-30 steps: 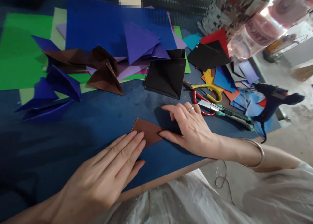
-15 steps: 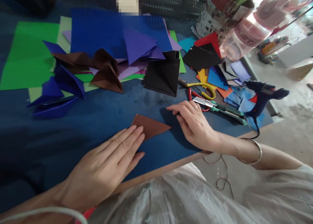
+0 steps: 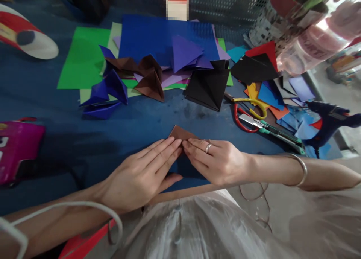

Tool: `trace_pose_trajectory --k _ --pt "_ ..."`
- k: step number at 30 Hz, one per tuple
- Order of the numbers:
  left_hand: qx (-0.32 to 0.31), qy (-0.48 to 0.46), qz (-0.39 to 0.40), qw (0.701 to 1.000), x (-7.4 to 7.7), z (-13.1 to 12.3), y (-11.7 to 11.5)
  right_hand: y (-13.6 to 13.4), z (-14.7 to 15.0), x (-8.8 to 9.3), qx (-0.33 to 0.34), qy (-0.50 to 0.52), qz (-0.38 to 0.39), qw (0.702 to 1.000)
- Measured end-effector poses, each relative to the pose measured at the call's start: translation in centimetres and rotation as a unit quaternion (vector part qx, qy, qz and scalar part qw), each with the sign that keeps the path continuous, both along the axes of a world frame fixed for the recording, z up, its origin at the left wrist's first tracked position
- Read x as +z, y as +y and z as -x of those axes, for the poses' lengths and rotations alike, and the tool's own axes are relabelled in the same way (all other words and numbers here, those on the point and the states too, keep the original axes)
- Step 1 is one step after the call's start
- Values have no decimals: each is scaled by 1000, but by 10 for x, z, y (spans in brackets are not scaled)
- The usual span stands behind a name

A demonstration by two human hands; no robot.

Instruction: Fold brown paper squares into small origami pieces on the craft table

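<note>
A folded brown paper (image 3: 183,132) lies on the blue table near its front edge, mostly covered by my fingers. My left hand (image 3: 143,174) rests flat on its left part, fingers stretched out and thumb apart. My right hand (image 3: 216,157), with a ring, lies over its right part, fingers extended and tips almost touching my left fingertips. Farther back sit folded brown pieces (image 3: 150,80), folded blue pieces (image 3: 105,89) and a black folded piece (image 3: 208,86).
Scissors (image 3: 251,101) and a cutter (image 3: 270,133) lie to the right, beside paper scraps and a dark blue glue gun (image 3: 329,119). A pink bottle (image 3: 307,48) stands behind them. A magenta object (image 3: 22,150) is at the left.
My right hand has moved left onto the brown paper. The view has shifted left, so the magenta object and a red-and-white object now show. My left hand still lies on the paper.
</note>
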State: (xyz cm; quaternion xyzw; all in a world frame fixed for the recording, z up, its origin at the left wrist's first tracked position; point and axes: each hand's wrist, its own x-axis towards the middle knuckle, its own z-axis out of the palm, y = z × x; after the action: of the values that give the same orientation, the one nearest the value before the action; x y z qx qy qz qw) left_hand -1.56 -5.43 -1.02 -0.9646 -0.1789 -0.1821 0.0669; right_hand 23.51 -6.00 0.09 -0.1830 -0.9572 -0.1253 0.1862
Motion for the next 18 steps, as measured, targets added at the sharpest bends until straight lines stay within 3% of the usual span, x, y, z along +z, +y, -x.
trace_pose_trajectory --k 7,18 --pt "18 19 70 997 -3 6 -12 -3 -4 2 -9 -3 16 1000" --pt "77 11 82 994 -4 24 -38 -4 -9 1 -4 -12 41 999"
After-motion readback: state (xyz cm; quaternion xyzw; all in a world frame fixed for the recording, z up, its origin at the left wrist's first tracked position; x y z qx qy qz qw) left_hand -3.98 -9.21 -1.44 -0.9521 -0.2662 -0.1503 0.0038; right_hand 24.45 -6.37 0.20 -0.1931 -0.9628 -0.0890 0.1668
